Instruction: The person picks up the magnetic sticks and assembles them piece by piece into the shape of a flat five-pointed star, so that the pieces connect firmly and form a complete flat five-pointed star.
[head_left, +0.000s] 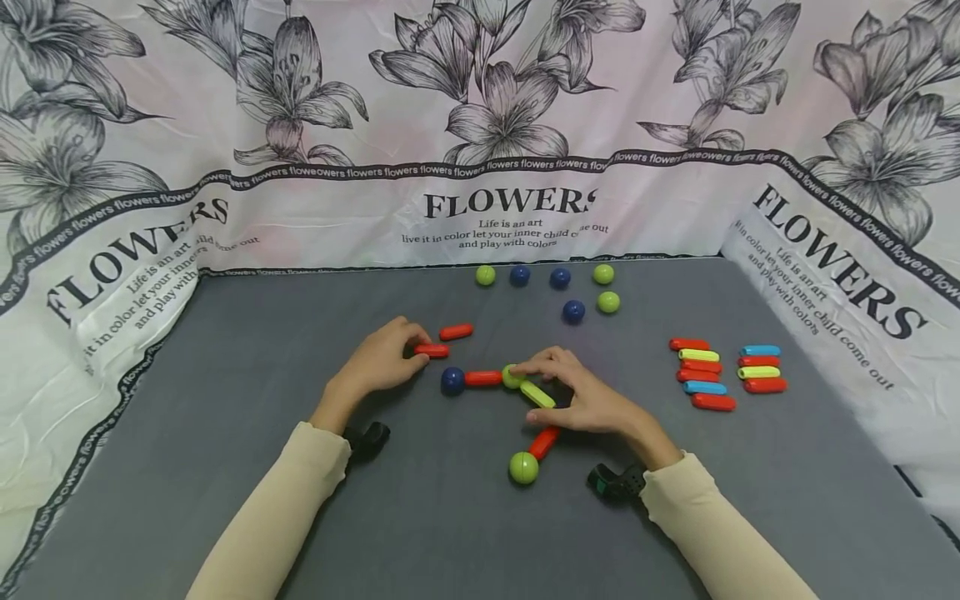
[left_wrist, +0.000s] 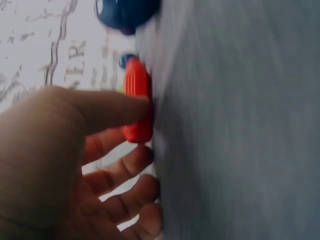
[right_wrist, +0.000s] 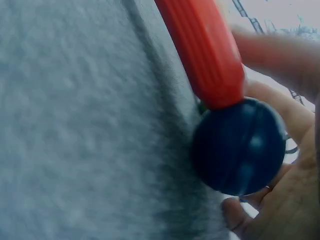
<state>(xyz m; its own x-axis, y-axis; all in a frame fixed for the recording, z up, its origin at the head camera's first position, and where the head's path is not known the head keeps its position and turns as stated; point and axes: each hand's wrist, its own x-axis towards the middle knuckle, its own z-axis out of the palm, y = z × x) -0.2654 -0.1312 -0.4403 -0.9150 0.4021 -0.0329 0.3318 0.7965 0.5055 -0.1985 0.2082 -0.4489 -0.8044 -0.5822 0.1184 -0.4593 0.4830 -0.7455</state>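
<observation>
My left hand (head_left: 382,357) pinches a red magnetic stick (head_left: 432,351) between thumb and fingers, low over the grey table; the left wrist view also shows this red stick (left_wrist: 138,102) under the thumb. A second red stick (head_left: 456,332) lies just beyond. My right hand (head_left: 588,396) is curled over a chain of balls and sticks, fingertips at a green ball (head_left: 512,377) and thumb beside a yellow stick (head_left: 537,394). A red stick (head_left: 483,379) links that ball to a blue ball (head_left: 452,381). Another blue ball (right_wrist: 239,146), hidden in the head view, joins the lower red stick (head_left: 543,442), which ends in a green ball (head_left: 523,468).
Several loose green and blue balls, such as this blue one (head_left: 573,312), lie at the back of the grey table (head_left: 187,467). Two columns of red, yellow and blue sticks (head_left: 701,367) lie at the right. A flower-printed cloth (head_left: 480,225) stands behind.
</observation>
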